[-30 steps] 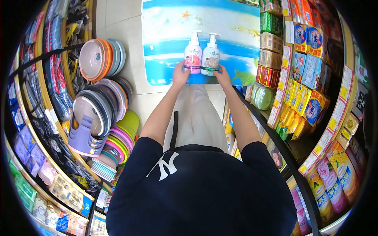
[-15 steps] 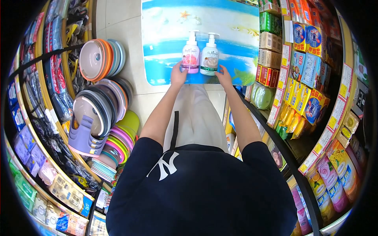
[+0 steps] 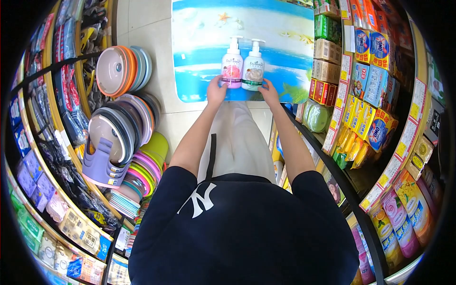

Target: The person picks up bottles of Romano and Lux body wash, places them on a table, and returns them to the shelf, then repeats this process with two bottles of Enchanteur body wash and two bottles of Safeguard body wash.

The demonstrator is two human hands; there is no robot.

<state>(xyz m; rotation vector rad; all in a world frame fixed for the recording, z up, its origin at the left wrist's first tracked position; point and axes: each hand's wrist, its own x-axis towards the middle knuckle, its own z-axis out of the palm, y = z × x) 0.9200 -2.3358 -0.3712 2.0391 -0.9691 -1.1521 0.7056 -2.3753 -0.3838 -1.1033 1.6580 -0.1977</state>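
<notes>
Two white pump bottles stand side by side on the beach-print table. The left one, a pink-labelled bottle (image 3: 232, 71), has my left hand (image 3: 217, 90) at its lower left side, with the thumb and fingers curved around the base. Beside it is the green-labelled bottle (image 3: 252, 72), whose lower right edge my right hand (image 3: 270, 91) touches with thumb and fingertips. The two bottles are close together, pumps upright. Both hands rest near the front edge of the table (image 3: 199, 28).
Stacks of plastic basins (image 3: 111, 71) and a purple basket (image 3: 102, 164) stand at the left, by shelves of packaged goods. To the right, shelves hold boxed soaps (image 3: 327, 66), yellow packs (image 3: 358, 111) and detergent bags (image 3: 413, 199). A dark rail (image 3: 351, 194) runs along them.
The two bottles are slightly closer together, with the pink-labelled one moved a little to the right. Both hands stay at the bottles' bases.
</notes>
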